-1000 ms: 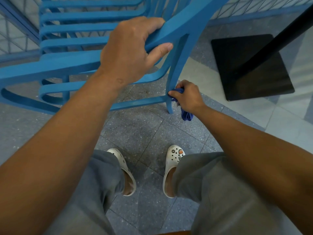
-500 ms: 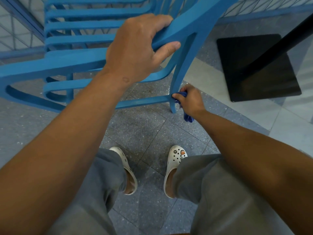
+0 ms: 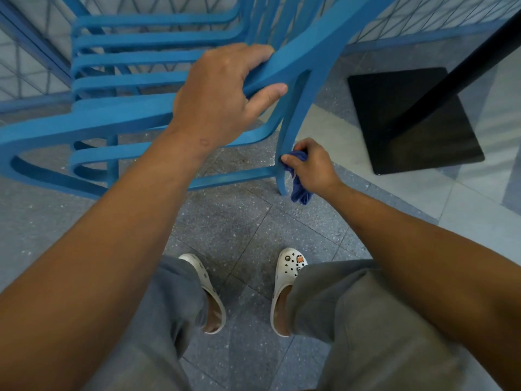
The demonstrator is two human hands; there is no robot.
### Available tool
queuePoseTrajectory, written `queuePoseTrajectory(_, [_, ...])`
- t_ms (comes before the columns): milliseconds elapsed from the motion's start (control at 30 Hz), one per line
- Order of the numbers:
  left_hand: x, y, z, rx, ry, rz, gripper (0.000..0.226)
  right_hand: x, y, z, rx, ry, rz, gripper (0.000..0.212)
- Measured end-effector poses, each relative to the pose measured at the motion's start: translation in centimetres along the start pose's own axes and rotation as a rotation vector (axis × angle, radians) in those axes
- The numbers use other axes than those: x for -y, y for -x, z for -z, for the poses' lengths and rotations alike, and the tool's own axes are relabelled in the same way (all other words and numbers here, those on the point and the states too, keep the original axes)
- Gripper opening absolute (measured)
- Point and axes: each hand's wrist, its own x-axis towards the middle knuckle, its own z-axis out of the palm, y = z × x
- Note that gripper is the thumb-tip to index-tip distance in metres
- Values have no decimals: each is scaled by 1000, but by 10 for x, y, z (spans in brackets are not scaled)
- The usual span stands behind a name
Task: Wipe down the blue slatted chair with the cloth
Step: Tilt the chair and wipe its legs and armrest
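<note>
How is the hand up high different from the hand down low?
The left hand grips the blue chair bare by its top frame; the right hand holds a dark blue cloth against the leg, near the floor. The left looks bigger, being nearer the camera. Both touch the chair.

1. We find the blue slatted chair [image 3: 118, 119] cut off by the top and left edges; its full shape cannot be judged.
2. The left hand [image 3: 217, 100] covers part of the frame it grips; we see only the fingers' knuckles, their tips hidden.
3. The cloth [image 3: 299, 190] is mostly hidden inside the right hand [image 3: 311, 169]; only a hanging end and a small bunch show.
4. The black pole [image 3: 451, 74] runs out of the right edge.
</note>
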Motion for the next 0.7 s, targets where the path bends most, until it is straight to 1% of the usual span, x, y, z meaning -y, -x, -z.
queuePoseTrajectory(67, [1, -1, 0, 10, -3, -11, 40, 0, 3, -5, 5, -19, -39, 24])
queuePoseTrajectory(133, [2, -1, -1, 8, -1, -14, 39, 6, 6, -4, -21, -50, -37, 24])
queuePoseTrajectory(200, [3, -1, -1, 2, 1, -19, 39, 18, 10, 3, -72, -75, 2, 24])
queuePoseTrajectory(300, [3, -2, 0, -2, 18, -27, 37, 45, 24, 15, -194, -152, 78, 25])
queuePoseTrajectory(400, [3, -3, -1, -1, 38, -26, 38, 80, 39, 32, -333, -327, 182, 22])
queuePoseTrajectory(533, [2, -2, 1, 0, 74, -27, 36, 124, 47, 68, -481, -449, 424, 25])
queuePoseTrajectory(567, [1, -2, 2, 1, 72, -29, 35, 128, 47, 74, -483, -449, 459, 26])
queuePoseTrajectory(633, [-1, -1, 3, 6, 73, -27, 34, 122, 44, 74, -459, -391, 464, 28])
queuePoseTrajectory(700, [-1, -2, 3, 13, 85, -28, 33, 102, 41, 61, -375, -291, 386, 28])
